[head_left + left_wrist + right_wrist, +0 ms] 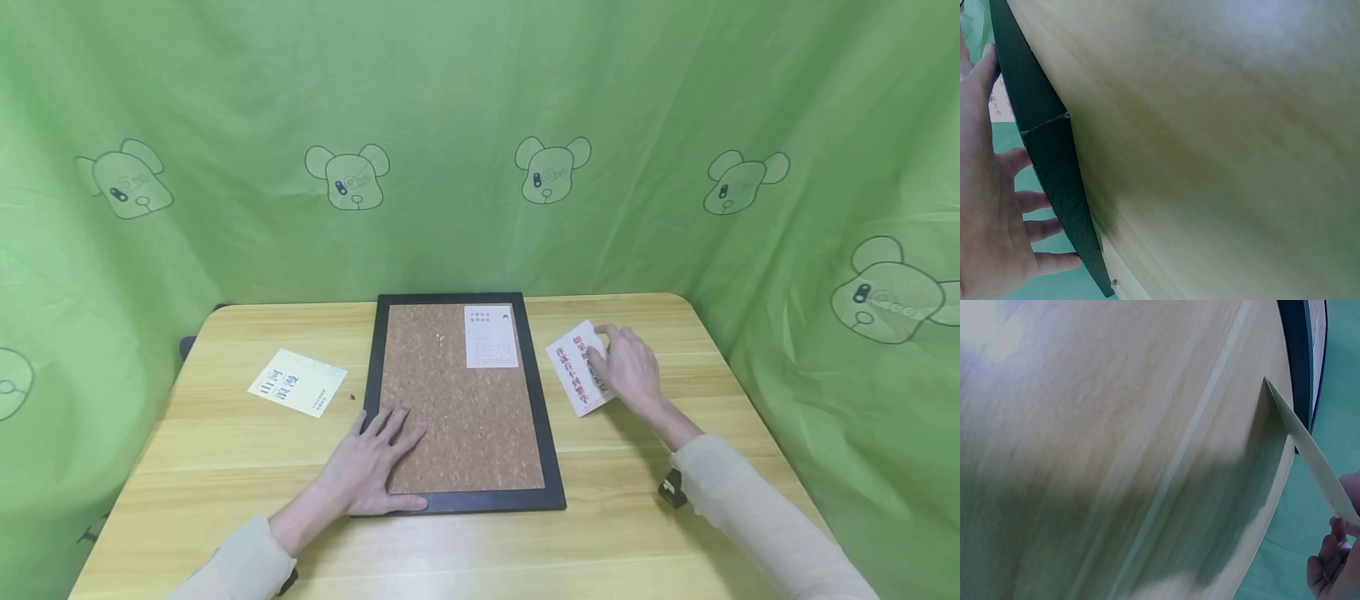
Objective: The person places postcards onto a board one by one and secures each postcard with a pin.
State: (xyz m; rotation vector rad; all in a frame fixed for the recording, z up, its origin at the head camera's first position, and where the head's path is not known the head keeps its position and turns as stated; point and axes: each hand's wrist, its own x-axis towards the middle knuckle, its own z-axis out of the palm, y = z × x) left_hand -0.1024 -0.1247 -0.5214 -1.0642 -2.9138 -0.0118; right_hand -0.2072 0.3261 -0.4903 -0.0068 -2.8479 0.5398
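Note:
A corkboard (465, 425) in a black frame lies on the table, and my left hand (367, 471) rests spread on its near left corner. In the left wrist view, this hand's fingers (1044, 229) extend straight along the dark frame edge (1054, 156). Off the board's right side, my right hand (632, 368) pinches a white card (570, 371) with red lettering by its far right edge. The right wrist view shows that card (1310, 456) tilted, its far corner low over the wood. Another white card (491, 342) lies at the board's upper right, with a small pushpin (506, 317) at its corner.
A pale card (300, 382) with blue lettering lies left of the board on the wooden table (225, 483). A tiny dark object (352, 397), perhaps a pin, sits between them. Green curtain (450, 242) with bear-head drawings surrounds the table's back and sides.

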